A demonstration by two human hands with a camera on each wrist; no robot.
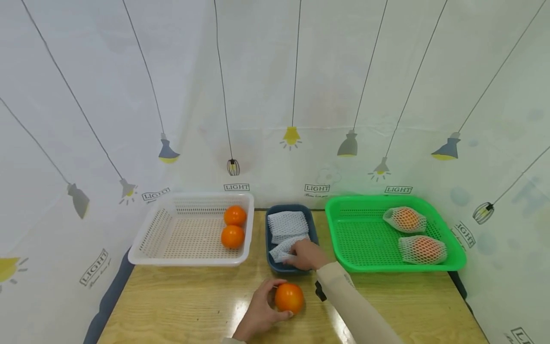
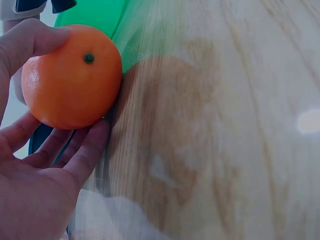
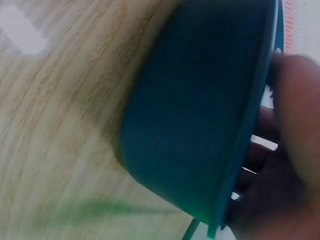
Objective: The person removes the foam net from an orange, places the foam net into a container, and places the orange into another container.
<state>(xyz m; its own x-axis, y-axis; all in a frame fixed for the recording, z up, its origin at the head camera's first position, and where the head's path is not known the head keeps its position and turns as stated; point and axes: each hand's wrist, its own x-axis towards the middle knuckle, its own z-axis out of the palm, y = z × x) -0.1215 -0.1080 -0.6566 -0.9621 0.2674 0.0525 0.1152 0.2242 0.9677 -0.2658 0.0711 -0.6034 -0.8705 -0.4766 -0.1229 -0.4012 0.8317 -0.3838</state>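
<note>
My left hand (image 1: pixel 261 308) grips an orange (image 1: pixel 289 298) on the wooden table, thumb on one side and fingers on the other. In the left wrist view the same orange (image 2: pixel 75 80) shows its small green stem end. My right hand (image 1: pixel 307 254) reaches into a small dark blue basket (image 1: pixel 276 265) and pinches a white foam net sleeve (image 1: pixel 281 250). Behind it in that basket lie more foam net sleeves (image 1: pixel 288 224). The right wrist view shows the basket's outer wall (image 3: pixel 190 110), with the right fingers (image 3: pixel 257 155) beyond its rim and their tips hidden.
A white basket (image 1: pixel 142 258) at the left holds two bare oranges (image 1: pixel 235 216). To the right, a green basket (image 1: pixel 343 260) contains two fruits in foam nets (image 1: pixel 423 250). Behind the table (image 1: pixel 172 306) hangs a pale sheet printed with lamps (image 1: pixel 266 71).
</note>
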